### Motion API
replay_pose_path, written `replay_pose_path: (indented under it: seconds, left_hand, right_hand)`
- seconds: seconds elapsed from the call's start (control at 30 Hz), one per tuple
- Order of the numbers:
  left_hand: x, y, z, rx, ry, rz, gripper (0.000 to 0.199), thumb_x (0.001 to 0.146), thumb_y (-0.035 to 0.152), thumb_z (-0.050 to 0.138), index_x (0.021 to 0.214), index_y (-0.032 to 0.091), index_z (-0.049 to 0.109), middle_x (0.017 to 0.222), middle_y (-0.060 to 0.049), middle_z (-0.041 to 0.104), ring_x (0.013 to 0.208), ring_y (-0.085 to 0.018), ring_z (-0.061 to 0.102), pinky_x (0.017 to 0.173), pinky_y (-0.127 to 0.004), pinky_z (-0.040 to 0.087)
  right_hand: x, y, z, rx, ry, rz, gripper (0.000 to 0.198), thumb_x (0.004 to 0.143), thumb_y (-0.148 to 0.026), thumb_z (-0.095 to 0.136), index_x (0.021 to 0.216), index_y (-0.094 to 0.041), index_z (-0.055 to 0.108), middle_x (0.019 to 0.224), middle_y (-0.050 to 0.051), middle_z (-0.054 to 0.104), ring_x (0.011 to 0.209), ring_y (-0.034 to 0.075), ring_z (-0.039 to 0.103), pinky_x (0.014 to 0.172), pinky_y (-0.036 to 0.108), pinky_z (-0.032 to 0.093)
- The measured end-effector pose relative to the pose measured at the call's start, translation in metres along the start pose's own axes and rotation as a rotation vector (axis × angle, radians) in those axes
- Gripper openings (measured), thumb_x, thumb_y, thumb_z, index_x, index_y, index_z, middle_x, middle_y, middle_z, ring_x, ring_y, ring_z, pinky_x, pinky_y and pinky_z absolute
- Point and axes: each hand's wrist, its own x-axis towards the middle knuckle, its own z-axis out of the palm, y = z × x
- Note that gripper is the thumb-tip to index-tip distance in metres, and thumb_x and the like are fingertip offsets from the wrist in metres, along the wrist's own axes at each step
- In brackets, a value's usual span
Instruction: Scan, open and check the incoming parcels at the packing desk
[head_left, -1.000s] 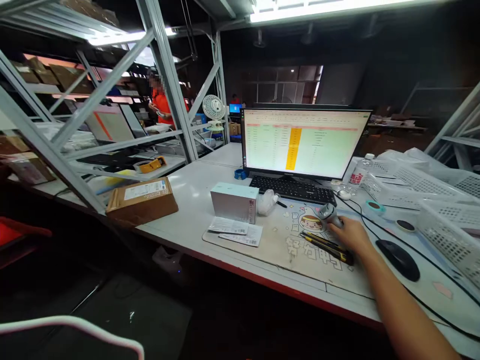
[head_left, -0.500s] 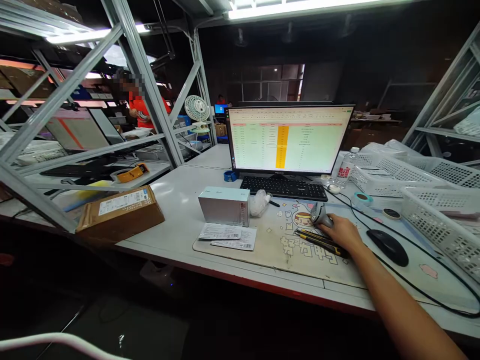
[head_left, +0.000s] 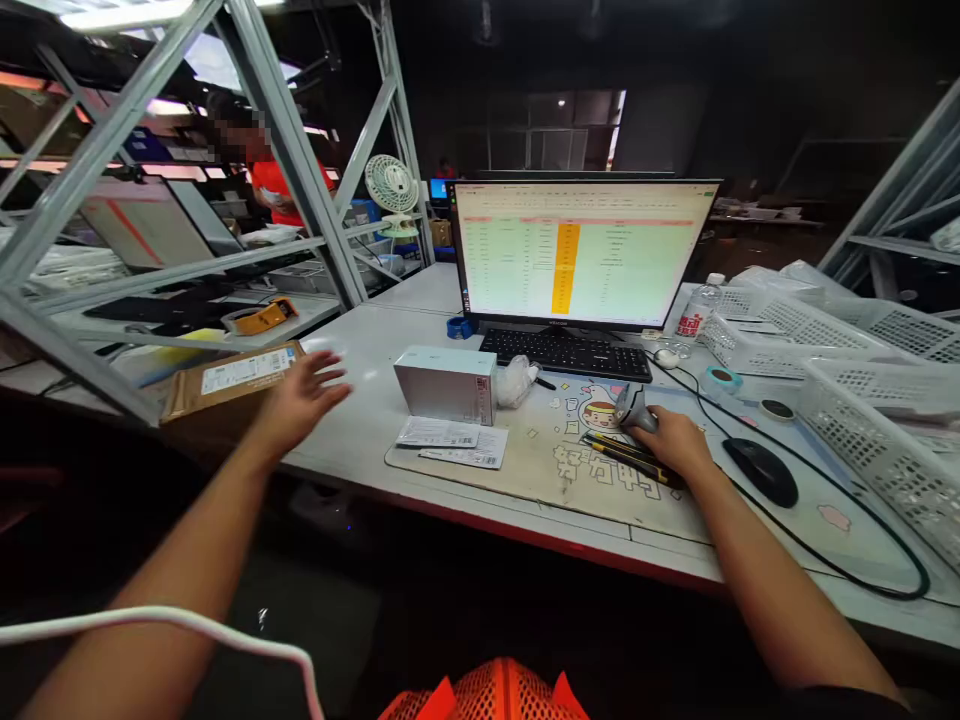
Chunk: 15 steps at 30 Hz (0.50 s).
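Note:
My right hand [head_left: 679,441] is closed round the handle of a grey barcode scanner [head_left: 632,408], which rests low over the printed desk mat [head_left: 532,470]. Beside it on the mat lie yellow and black utility knives [head_left: 626,456]. My left hand [head_left: 300,402] is in the air with its fingers spread, in front of the brown cardboard box [head_left: 214,388], and nothing is in it. Between my hands stands a pale, silvery box [head_left: 448,387]. Two printed leaflets [head_left: 451,440] lie flat before it, overlapping.
A monitor [head_left: 517,260] with a spreadsheet stands behind a black keyboard [head_left: 566,352]. On the right are a black mouse [head_left: 761,473], white baskets [head_left: 870,420] and a bottle [head_left: 699,312]. Metal shelf posts [head_left: 292,150] rise at left, with a person in red [head_left: 274,185] beyond.
My left hand and forearm have come into view on the left, reaching over the desk edge by the cardboard box. The right hand still holds the scanner. The view has tilted down somewhat.

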Motion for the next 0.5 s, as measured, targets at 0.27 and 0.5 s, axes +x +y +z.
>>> replay_pose_path:
  seconds: [0.27,0.5]
  left_hand:
    - [0.062,-0.063,0.068,-0.463,-0.458,-0.323,0.119,0.067,0.060,0.096,0.166,0.035,0.035,0.159,-0.018,0.055,0.146,-0.038,0.054,0.112,-0.046,0.052]
    - [0.053,-0.043,0.079,-0.480,-0.267,-0.245,0.093,0.063,0.075,0.091,0.129,0.018,0.062,0.123,-0.014,0.071,0.111,-0.028,0.067,0.087,-0.030,0.056]
  right_hand:
    - [0.005,0.009,0.005,-0.018,0.022,0.004,0.062,0.097,-0.064,0.060,0.139,-0.019,0.069,0.108,0.019,0.078,0.102,0.039,0.073,0.073,0.038,0.046]
    - [0.009,0.016,0.009,-0.009,0.023,0.014,0.067,0.094,-0.068,0.060,0.138,-0.020,0.070,0.107,0.019,0.079,0.101,0.041,0.073,0.075,0.041,0.048]
